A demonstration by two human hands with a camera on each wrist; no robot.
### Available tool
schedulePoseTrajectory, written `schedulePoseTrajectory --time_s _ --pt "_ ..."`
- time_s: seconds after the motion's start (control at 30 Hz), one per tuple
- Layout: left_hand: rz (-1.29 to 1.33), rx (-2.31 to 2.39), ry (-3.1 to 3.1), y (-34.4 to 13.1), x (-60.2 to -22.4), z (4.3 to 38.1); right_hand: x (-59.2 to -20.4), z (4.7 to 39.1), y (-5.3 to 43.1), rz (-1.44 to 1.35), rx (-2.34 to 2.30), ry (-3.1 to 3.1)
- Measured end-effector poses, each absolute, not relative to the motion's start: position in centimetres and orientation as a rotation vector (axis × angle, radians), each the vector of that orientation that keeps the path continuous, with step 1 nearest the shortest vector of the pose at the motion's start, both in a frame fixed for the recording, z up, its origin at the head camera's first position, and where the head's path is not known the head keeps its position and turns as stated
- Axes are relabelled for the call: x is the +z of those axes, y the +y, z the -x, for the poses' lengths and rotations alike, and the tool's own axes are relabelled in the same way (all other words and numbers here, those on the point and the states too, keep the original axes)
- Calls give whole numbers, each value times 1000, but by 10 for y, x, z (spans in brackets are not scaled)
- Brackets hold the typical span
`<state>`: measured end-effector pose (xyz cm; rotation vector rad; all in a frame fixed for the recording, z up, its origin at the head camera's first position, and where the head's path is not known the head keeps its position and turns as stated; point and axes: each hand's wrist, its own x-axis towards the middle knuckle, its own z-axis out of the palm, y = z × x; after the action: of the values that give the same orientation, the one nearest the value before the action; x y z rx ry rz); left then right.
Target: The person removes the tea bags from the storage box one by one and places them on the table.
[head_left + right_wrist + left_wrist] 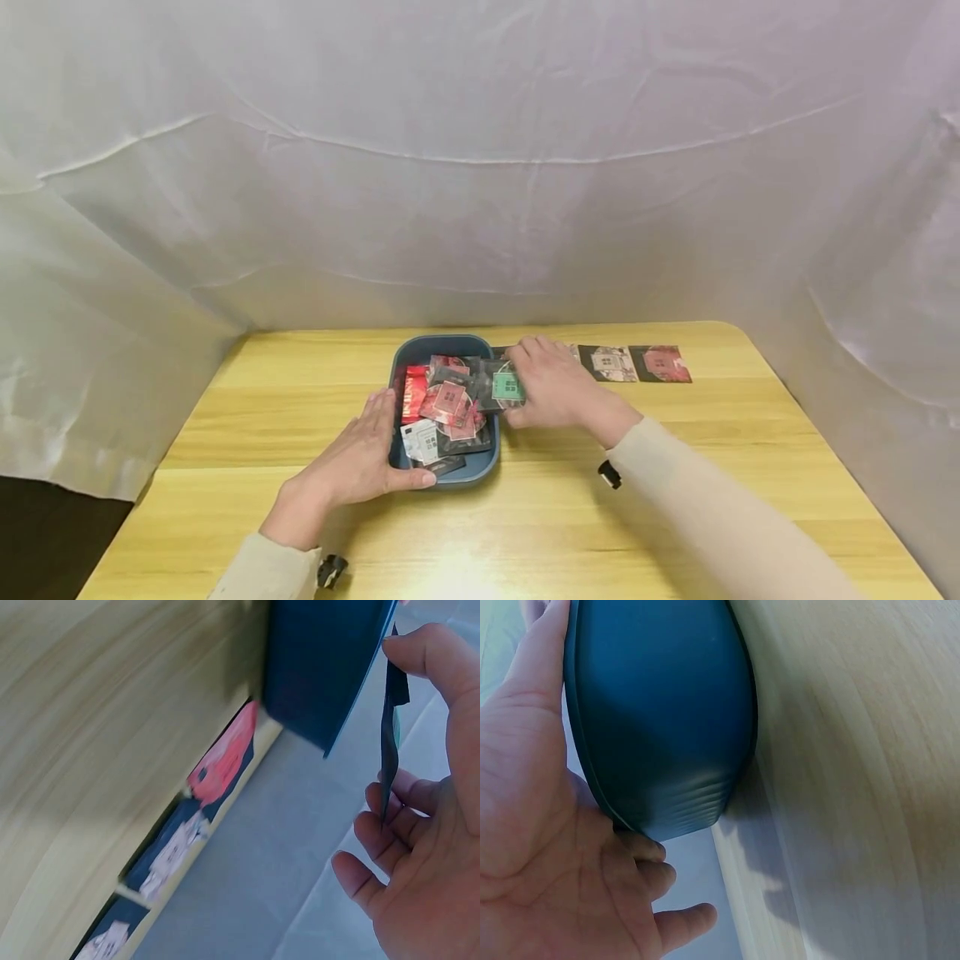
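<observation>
A dark blue bin [480, 475] stands on the table and contains several small flat packets, among them a bright red one [413, 394], a white one [422, 442] and black ones with pink labels [450, 398]. Against its left side rests my left hand [352, 458], fingers nearly straight along the rim and thumb stretched across the near left corner. Over the bin's right edge, my right hand [551, 383] pinches a black packet with a green label [507, 386] between thumb and fingers. The right wrist view shows that packet [389, 742] edge-on, clear of the bin wall.
Along the back edge of the wooden table [585, 517], right of the bin, lies a row of flat packets, including a white-labelled one [609, 363] and a pink-labelled one [662, 364]. My right hand hides part of it. A pale cloth [465, 233] hangs behind.
</observation>
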<state>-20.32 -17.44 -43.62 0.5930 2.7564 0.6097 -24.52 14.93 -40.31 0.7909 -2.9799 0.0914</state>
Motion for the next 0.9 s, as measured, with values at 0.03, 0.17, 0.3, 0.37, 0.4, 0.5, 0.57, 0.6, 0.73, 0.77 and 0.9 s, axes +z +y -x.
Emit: schedulePoseTrajectory --time_s 0.03,0.17,0.3,0.37,0.4,0.5,0.57,0.6,0.73,0.77,0.9 --pt "-597 612 2757 -175 -436 203 -403 245 153 -787 88 -2980" --pt "-609 624 2765 -176 -438 202 -403 244 166 -777 104 -2978" --pt "-612 624 2772 -176 -439 203 -405 243 180 -756 120 -2973" --pt "-608 625 2770 -176 -438 202 -405 243 189 -733 120 -2975" --pt "-606 624 2769 -175 -437 202 -406 242 193 -720 120 -2975" --pt "-606 629 2767 -175 -436 202 -406 242 206 -682 107 -2986" --pt "-607 635 2767 -175 -435 202 -406 241 215 -654 105 -3001" --pt "-607 639 2766 -175 -435 202 -406 241 219 -642 103 -3008" --pt "-602 638 2766 -175 -434 202 -406 239 236 -593 91 -3039" --pt "-602 637 2766 -175 -434 201 -407 239 239 -586 85 -3044" --pt "-614 638 2771 -175 -435 202 -411 238 255 -572 70 -3048"
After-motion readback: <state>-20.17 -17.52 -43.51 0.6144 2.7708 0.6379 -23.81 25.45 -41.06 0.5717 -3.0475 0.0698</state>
